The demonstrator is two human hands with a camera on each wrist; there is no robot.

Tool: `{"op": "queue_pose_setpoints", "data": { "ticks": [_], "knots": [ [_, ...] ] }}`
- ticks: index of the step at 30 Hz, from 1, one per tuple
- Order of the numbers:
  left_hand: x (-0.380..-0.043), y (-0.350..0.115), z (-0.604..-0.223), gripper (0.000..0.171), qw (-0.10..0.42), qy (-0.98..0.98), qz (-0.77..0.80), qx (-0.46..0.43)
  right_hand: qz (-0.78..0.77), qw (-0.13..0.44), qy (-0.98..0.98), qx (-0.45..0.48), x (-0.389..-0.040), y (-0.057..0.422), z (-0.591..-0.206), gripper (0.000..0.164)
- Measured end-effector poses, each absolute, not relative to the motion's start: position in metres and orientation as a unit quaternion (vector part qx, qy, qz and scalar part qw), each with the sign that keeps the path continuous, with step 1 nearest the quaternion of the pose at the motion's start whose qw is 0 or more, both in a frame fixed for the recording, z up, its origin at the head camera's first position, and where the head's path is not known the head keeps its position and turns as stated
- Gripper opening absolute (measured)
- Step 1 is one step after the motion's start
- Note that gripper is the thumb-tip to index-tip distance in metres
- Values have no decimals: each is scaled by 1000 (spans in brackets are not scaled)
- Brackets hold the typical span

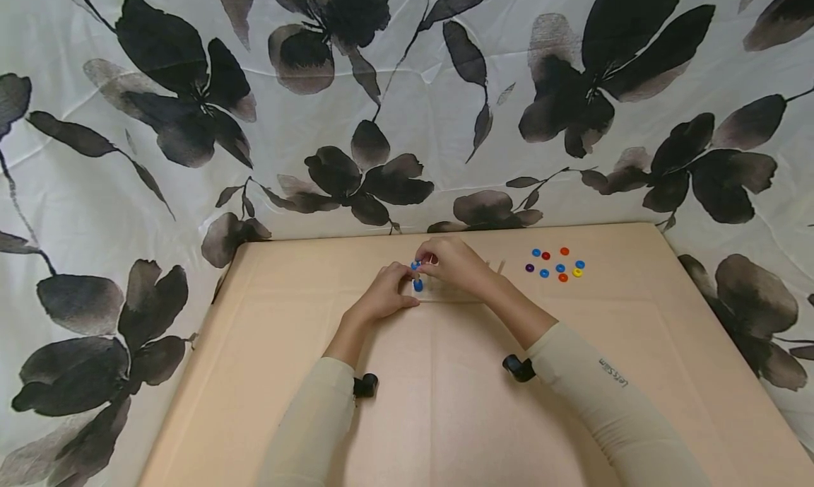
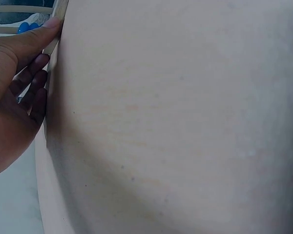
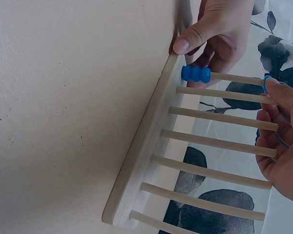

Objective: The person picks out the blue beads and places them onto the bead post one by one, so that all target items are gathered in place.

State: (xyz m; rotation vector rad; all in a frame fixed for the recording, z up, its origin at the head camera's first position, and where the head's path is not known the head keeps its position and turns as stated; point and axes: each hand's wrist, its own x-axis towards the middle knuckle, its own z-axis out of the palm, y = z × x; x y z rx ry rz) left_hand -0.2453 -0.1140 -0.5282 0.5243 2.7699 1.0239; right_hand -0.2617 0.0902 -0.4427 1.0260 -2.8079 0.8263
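A wooden peg stand (image 3: 141, 141) with a row of upright dowels stands on the table. Blue beads (image 3: 196, 74) are stacked at the foot of its leftmost dowel (image 3: 237, 78). My left hand (image 1: 386, 292) grips that end of the base, thumb (image 2: 51, 23) on the near edge and fingers behind. At the top of the same dowel, my right hand (image 1: 454, 264) pinches another blue bead (image 3: 267, 84) between thumb and fingers. In the head view both hands cover much of the stand.
To the right of the stand, loose beads lie on the table (image 1: 483, 402): several blue, plus red, orange, purple and yellow beads (image 1: 577, 273). Behind the table's far edge hangs a white cloth (image 1: 470, 155) with dark flowers.
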Motion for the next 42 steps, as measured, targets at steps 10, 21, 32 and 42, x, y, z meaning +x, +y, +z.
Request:
{"op": "queue_pose_setpoints", "data": {
  "ticks": [10,21,32,42],
  "knots": [
    [-246,-113,-528,50,70,921,341,174,271,17,-906,324,-263,92,-441,10],
    [-246,-111,-524,51,78,923,343,158,326,30,-895,302,-262,118,-423,17],
    [-246,-111,-526,50,86,919,354,152,343,57,-900,262,-257,175,-417,17],
    [-247,-113,-527,50,88,917,357,154,337,78,-912,221,-259,229,-443,16]
  ]
}}
